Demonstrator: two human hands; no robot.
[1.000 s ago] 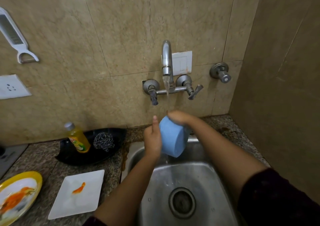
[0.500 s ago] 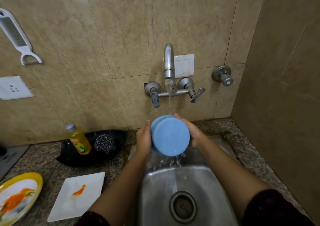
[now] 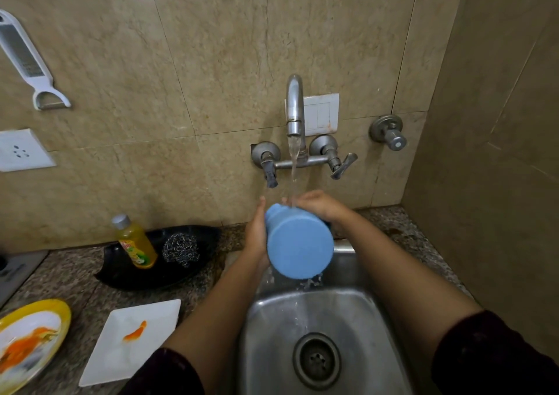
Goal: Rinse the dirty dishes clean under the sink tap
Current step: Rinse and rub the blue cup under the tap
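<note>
One blue cup [image 3: 299, 246] clasped between left hand [image 3: 257, 234] and right hand [image 3: 317, 205].

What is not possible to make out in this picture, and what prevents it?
- Inside of the blue cup: head view; its base faces the camera and its mouth is turned away.
- Fingers of the left hand: head view; hidden behind the cup.
- Yellow plate: head view; cut off by the left edge.
- Label of the bottle: head view; too small to read.
</note>
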